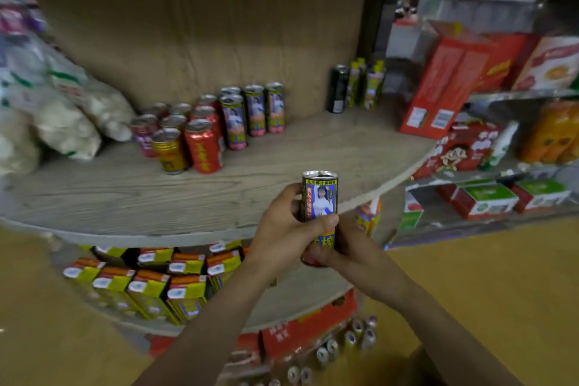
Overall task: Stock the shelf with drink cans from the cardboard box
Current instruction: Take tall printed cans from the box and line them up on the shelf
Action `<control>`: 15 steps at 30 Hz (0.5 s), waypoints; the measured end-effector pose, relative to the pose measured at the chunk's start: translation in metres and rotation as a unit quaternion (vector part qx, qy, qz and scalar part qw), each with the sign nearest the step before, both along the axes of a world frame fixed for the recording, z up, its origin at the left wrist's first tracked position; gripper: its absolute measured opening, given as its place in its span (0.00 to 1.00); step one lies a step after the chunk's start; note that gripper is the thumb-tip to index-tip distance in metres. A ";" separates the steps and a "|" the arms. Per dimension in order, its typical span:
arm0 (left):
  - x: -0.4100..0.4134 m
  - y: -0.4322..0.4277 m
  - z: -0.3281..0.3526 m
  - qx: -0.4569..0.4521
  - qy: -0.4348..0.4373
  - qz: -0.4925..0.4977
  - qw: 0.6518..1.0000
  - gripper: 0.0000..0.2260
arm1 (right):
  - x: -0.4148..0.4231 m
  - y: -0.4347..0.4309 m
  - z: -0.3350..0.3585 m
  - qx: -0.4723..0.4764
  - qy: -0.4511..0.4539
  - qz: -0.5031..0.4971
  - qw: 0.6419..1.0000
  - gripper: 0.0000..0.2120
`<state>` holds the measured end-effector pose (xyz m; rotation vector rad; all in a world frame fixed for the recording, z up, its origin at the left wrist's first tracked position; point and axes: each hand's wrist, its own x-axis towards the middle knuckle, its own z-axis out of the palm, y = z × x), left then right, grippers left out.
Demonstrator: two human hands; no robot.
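wood-grain shelf [313, 153] holds can rows [213, 122]; cardboard backing [203, 25] behind; left grip [282, 229], right grip [347, 247] both clasp upright can [320, 197].

Both forearms bare, no-sleeve look, plain hands [283, 230] [344, 249].

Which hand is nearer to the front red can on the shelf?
Left. The left hand grips the held can below-right of the red can; the right hand grips it lower, farther right.
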<state>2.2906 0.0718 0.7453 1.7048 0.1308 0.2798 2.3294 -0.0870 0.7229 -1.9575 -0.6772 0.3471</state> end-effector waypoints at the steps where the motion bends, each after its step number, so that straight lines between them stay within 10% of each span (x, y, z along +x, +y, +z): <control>1: -0.001 0.008 0.005 0.003 -0.005 0.009 1.000 0.22 | 0.004 0.009 0.004 -0.004 -0.008 0.006 1.000 0.16; 15: 0.045 0.082 0.014 0.026 -0.034 0.114 0.993 0.25 | 0.086 0.106 0.013 -0.004 -0.019 0.099 0.995 0.25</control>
